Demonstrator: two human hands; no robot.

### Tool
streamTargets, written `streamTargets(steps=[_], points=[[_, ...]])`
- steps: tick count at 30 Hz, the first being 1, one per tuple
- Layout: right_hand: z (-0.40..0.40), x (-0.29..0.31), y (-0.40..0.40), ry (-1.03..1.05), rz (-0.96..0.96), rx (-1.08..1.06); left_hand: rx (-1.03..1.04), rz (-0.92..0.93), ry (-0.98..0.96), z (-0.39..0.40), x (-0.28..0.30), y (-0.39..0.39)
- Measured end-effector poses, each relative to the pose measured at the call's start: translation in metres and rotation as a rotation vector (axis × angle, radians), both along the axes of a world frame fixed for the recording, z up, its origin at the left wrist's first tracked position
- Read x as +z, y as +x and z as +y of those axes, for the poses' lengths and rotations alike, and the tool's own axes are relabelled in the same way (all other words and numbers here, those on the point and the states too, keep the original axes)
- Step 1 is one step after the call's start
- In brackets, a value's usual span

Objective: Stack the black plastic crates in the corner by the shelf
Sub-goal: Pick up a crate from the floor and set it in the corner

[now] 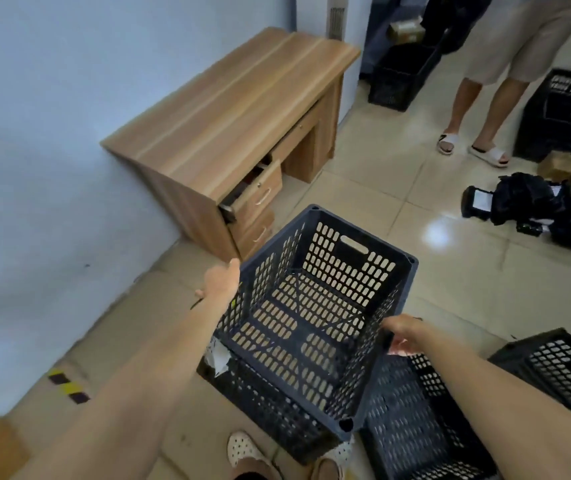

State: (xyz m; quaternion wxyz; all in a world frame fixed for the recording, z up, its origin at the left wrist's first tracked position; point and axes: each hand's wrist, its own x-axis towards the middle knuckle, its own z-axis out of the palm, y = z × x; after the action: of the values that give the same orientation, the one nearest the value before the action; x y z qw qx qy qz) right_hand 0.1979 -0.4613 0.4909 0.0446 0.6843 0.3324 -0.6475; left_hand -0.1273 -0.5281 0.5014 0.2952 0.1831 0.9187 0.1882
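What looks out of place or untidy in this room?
The wooden desk's top drawer hangs open and askew. Black bags and cardboard boxes lie scattered on the floor at right.

Light is even and fairly bright, with a cool cast on the wall (52,133). An overhead lamp throws a round white glare on the glossy floor tiles (438,233). Shadows are soft: a dim patch under the desk (228,109), darkness in the far doorway. The wide lens bends straight lines, so the desk and wall lean and curve toward the edges. Forearms at the bottom and the left hand (220,280) are slightly blurred; the crate (315,317) mesh is sharp.
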Motion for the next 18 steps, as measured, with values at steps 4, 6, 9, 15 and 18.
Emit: streamTargets(steps=[4, 6, 9, 15, 18], points=[[-0.029, -0.009, -0.066, -0.003, -0.024, 0.183, 0.101, 0.004, -0.016, -0.075, -0.004, -0.057], [-0.04, -0.007, -0.088, -0.003, -0.022, 0.212, 0.104, 0.004, -0.042, -0.094, -0.006, -0.074], [-0.07, -0.019, -0.142, 0.002, -0.003, 0.257, 0.14, 0.0, -0.136, -0.151, -0.021, -0.124], [-0.134, -0.029, -0.249, 0.052, -0.028, 0.442, 0.485, -0.017, -0.046, -0.269, -0.028, -0.199], [-0.162, -0.018, -0.303, 0.044, 0.019, 0.539, 0.514, -0.019, -0.103, -0.315, -0.016, -0.234]])
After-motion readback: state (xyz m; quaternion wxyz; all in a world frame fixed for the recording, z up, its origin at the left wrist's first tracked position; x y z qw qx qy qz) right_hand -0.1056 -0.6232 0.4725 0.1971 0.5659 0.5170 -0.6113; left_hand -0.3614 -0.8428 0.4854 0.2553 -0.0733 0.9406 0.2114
